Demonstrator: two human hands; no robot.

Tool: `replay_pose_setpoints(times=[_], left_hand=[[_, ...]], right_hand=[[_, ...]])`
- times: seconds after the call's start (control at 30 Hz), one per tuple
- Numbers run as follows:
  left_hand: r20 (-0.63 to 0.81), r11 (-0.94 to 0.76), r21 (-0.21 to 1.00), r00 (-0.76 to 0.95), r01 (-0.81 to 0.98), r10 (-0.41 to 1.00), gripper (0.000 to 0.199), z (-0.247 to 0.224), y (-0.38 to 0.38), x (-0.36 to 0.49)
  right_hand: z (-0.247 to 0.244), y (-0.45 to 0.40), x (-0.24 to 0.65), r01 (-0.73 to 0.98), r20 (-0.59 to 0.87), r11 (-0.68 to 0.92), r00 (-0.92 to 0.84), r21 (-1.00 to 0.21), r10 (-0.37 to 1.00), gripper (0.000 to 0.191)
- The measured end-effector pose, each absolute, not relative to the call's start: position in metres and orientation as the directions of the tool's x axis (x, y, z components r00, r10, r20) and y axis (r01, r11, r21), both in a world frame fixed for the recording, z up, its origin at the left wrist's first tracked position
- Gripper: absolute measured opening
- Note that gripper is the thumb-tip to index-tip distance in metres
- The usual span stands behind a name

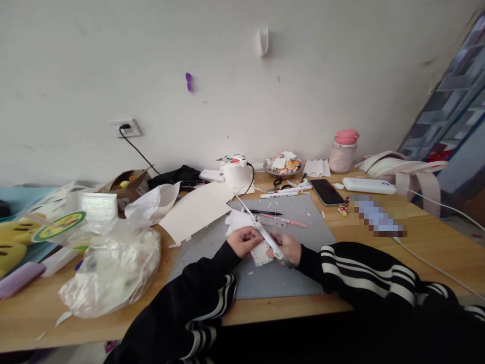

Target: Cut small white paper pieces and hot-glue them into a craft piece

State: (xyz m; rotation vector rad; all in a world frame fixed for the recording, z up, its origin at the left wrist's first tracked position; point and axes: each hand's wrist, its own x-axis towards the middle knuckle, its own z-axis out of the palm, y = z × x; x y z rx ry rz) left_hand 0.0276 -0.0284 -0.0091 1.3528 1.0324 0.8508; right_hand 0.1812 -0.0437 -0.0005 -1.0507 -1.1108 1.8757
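Over the grey cutting mat (303,283), my left hand (244,241) has its fingers pinched at the upper left edge of a small white paper piece (261,254) with dark marks. My right hand (288,248) is closed around the handle end of a long white and silver tool (265,232), which looks like scissors and points up and to the left. My right fingertips are also close to the paper's right side. Behind my hands lie a clear ruler (273,222), a black pen (267,212) and a pink stick (293,222) on the mat.
A large cream sheet (200,210) and a crumpled plastic bag (113,268) are on the left. Towards the wall stand a white pot (235,174), a bowl of scraps (283,166) and a pink bottle (343,154). A phone (327,192) lies at the right.
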Motion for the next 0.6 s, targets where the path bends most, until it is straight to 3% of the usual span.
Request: replay_pose_setpoints(times=[0.2,0.3,0.43,0.6], left_hand=[[0.004,-0.001,0.999,0.057,-0.04,0.998,0.039,-0.001,-0.021,0.016],[-0.049,0.05,0.995,0.024,-0.084,0.999,0.039,-0.003,-0.015,0.014],[-0.296,0.309,0.95,0.183,-0.047,0.938,0.046,-0.007,-0.013,0.02],[-0.519,0.539,0.835,0.485,0.11,0.704,0.067,-0.01,-0.02,0.027]], right_hand=[[-0.003,-0.039,0.191,-0.126,-0.387,-0.469,-0.403,-0.874,0.829,0.039],[-0.004,-0.038,0.192,-0.14,-0.393,-0.474,-0.385,-0.869,0.835,0.039],[-0.005,-0.038,0.192,-0.146,-0.396,-0.477,-0.382,-0.866,0.835,0.04],[-0.004,-0.038,0.192,-0.14,-0.394,-0.475,-0.386,-0.869,0.834,0.042]])
